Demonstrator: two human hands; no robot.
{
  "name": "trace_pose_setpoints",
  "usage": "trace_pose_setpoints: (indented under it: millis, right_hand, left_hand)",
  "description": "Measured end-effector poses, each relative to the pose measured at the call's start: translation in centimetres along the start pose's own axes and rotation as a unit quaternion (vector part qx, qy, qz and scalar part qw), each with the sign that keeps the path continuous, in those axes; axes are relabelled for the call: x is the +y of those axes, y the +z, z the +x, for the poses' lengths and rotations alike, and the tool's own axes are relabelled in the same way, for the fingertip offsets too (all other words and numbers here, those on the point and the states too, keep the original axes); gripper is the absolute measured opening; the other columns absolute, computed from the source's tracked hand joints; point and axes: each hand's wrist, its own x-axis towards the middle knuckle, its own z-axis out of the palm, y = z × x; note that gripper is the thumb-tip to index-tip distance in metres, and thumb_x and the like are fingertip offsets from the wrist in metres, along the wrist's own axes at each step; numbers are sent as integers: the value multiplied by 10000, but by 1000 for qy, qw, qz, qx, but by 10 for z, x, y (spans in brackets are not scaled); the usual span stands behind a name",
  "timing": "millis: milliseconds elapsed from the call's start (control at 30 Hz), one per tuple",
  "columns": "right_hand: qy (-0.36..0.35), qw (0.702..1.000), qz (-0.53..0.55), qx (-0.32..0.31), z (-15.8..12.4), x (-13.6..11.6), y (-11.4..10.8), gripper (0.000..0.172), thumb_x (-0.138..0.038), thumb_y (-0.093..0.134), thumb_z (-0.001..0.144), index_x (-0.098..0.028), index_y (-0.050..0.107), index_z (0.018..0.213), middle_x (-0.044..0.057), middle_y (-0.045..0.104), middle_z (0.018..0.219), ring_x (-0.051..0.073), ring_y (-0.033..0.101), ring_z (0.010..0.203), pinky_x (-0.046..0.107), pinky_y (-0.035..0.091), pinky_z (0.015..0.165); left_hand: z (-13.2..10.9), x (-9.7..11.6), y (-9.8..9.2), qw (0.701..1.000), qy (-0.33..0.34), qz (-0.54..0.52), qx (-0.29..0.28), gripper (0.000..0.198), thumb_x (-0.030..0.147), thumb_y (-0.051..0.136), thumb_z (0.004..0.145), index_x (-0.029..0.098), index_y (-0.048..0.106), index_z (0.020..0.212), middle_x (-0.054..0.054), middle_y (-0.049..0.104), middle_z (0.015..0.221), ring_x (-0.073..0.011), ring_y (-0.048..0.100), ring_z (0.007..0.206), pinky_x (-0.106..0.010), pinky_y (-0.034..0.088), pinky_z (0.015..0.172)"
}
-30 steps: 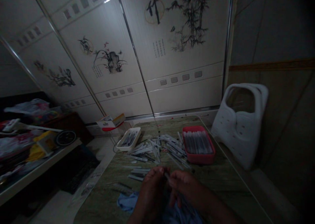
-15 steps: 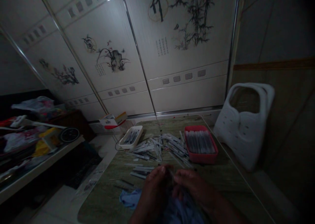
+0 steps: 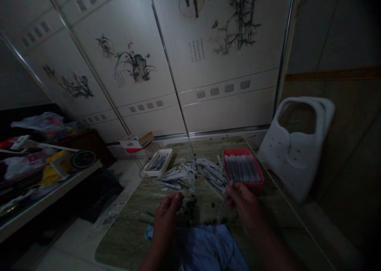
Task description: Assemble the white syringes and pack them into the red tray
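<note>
My right hand (image 3: pixel 242 201) pinches a clear, slim pen barrel (image 3: pixel 222 209) by its upper end, in front of the red basket (image 3: pixel 258 187). To the left, my left hand (image 3: pixel 169 207) is closed with its fingertips together; whatever it holds, if anything, is hidden. Between and below the hands lie small black pieces (image 3: pixel 190 207), too dark to name surely. A blue cloth (image 3: pixel 205 245) lies at the near edge of the table. Beyond the hands is a loose heap of pens (image 3: pixel 187 173). Rows of clear pen barrels (image 3: pixel 242 168) fill the red basket.
A white tray (image 3: pixel 145 172) with dark pens stands at the table's (image 3: pixel 125 231) back left. Behind it is an open carton (image 3: pixel 133 142). A folded white plastic chair (image 3: pixel 293 151) leans at the right. A cluttered bench (image 3: pixel 74 179) is at the left, and sliding doors (image 3: pixel 226 118) are behind.
My hands have moved apart from over the cloth, the left one leftward and the right one up and rightward with the barrel. The blue cloth and black pieces now show between them.
</note>
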Motion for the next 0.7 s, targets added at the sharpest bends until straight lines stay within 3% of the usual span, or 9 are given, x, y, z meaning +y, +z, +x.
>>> trace_pose_setpoints:
  millis: [167, 267, 700]
  right_hand:
    - [-31, 998, -38, 51, -2, 2, 0, 333, -523, 700, 814, -213, 614, 902, -6, 653, 751, 174, 599, 659, 273, 461, 603]
    - [-53, 994, -59, 71, -2, 3, -1, 329, -528, 681, 819, -219, 614, 910, 1, 661, 762, 188, 605, 676, 283, 463, 606]
    - [-54, 991, -88, 79, 0, 3, -1, 317, -525, 657, 817, -222, 594, 889, 10, 679, 759, 220, 649, 684, 304, 479, 605]
  left_hand:
    - [-3, -11, 8, 983, 91, 152, -53, 312, 477, 668, 848, 200, 751, 965, -74, 762, 967, -260, 681, 958, -361, 497, 874]
    - [1, -13, 6, 975, 108, 192, -41, 318, 463, 634, 867, 201, 745, 1011, -87, 763, 1015, -274, 688, 989, -386, 501, 896]
    - [33, 3, -48, 964, 117, 231, 58, 426, 536, 633, 814, 178, 735, 1022, -106, 766, 1047, -308, 694, 1038, -418, 522, 916]
